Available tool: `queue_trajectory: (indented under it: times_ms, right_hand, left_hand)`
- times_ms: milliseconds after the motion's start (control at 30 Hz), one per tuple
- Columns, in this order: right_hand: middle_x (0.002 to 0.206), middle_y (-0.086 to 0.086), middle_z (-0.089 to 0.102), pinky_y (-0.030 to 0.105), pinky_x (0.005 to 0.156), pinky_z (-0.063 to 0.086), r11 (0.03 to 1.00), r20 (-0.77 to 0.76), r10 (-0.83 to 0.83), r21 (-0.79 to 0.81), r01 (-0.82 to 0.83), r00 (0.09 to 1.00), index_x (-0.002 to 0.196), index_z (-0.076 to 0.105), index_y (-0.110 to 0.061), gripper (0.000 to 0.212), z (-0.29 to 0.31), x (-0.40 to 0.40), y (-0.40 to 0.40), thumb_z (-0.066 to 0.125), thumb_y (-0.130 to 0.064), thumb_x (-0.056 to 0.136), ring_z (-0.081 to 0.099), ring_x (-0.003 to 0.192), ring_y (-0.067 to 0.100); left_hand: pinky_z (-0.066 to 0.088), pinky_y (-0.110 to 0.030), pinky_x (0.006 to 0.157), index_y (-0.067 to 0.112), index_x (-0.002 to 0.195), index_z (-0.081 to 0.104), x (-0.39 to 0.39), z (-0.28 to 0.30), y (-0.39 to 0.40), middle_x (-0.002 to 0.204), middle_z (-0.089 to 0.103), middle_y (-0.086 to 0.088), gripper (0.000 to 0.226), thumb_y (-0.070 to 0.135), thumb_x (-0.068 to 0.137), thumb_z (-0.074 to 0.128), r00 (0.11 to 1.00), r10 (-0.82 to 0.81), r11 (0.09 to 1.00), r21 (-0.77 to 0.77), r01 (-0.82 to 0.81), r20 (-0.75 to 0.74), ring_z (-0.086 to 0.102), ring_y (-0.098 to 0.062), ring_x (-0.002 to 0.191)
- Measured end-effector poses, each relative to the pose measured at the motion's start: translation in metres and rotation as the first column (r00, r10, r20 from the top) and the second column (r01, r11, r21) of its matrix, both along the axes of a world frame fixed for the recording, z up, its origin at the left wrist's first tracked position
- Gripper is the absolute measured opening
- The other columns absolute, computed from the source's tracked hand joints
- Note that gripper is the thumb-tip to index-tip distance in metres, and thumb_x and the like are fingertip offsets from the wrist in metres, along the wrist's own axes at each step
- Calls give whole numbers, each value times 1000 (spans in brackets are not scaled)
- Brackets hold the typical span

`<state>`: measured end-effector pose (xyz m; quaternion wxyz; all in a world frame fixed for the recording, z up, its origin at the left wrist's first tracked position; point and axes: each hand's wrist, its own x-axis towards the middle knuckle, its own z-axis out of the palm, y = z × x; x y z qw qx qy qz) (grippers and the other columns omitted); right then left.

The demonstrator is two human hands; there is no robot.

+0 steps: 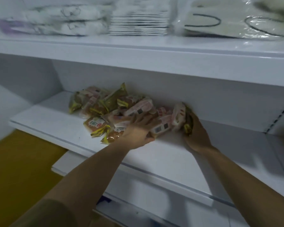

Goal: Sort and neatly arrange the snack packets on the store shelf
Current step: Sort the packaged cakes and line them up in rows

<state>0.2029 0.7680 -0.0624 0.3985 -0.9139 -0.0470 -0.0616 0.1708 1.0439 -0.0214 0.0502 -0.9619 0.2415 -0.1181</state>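
On the middle shelf (56, 128), snack packets (108, 105) lie heaped toward the far wall. Left hand (136, 131) rests straight-fingered on the pile; right hand (195, 133) curls round upright packets (180, 117). Risk: near-edge packets could slide off if swept.

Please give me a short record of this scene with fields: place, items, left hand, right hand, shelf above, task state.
place: white store shelf
items: snack packets in a loose, mixed heap near the back wall
left hand: fingers spread, resting on packets at the front of the heap
right hand: grips a few upright packets at the heap's right end
shelf above: blurred bagged goods
task state: packets not yet arranged
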Motion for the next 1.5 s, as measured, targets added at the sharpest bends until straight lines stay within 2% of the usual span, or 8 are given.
queue_trajectory:
  times_ms: [267,467,600,767,1100,1200,1333,1500]
  right_hand:
    - [123,17,61,30,84,41,970,21,-174,178,168,985,140,47,-24,63,0,11,30,70,-9,83,59,110,35]
    - [86,12,69,30,58,44,657,-100,-392,665,354,915,106,62,-4,46,16,-39,3,66,-18,63,63,71,28]
    - [109,15,74,36,63,52,535,-186,-380,754,380,906,124,58,-5,54,29,-84,-23,63,-17,72,75,83,35]
    - [109,26,71,32,55,53,490,-179,-277,819,299,944,119,62,-2,33,47,-125,-52,48,2,89,71,77,37]
    - [109,21,71,34,67,57,342,-143,-199,917,205,970,132,53,-3,53,53,-133,-115,71,-22,86,69,84,34]
    - [118,13,71,36,78,59,442,-133,-186,874,204,974,132,55,-9,60,52,-126,-126,77,-24,79,70,102,31]
    - [116,10,73,44,81,61,599,-167,-93,778,189,981,123,62,-25,52,57,-120,-142,79,-21,74,72,107,31]
    - [113,3,73,36,86,61,877,-230,114,480,11,967,129,61,-43,61,81,-120,-169,86,-23,78,73,103,17]
  left_hand:
    - [40,-61,104,28,143,56,7,0,51,145,54,-9,72,43,74,67,988,-29,990,-132,49,150,50,-39,130]
    - [44,-53,99,21,133,63,12,-6,25,130,60,-10,54,41,82,65,951,18,916,-386,107,308,57,-40,118]
    - [45,-36,84,9,115,65,1,7,-48,114,63,-12,25,21,93,64,979,-78,663,-724,191,187,59,-32,103]
    - [56,-37,89,18,140,55,-7,30,-120,130,64,0,43,39,102,58,730,-455,121,-847,-518,-511,69,-18,105]
    - [56,-48,82,6,113,69,-26,9,-186,110,76,-16,18,17,102,60,676,-586,-39,-817,-575,-448,71,-39,104]
    - [50,-69,91,3,113,62,-37,6,-202,113,71,-26,22,11,94,70,619,-641,-80,-763,-642,-454,68,-50,106]
    - [55,-54,98,10,120,62,-41,3,-211,119,72,-14,42,21,83,78,519,-677,151,-788,-597,-523,70,-35,109]
    - [53,-49,89,23,114,73,-29,24,-228,109,76,-8,50,58,78,72,661,-565,82,-831,-550,-493,72,-32,101]
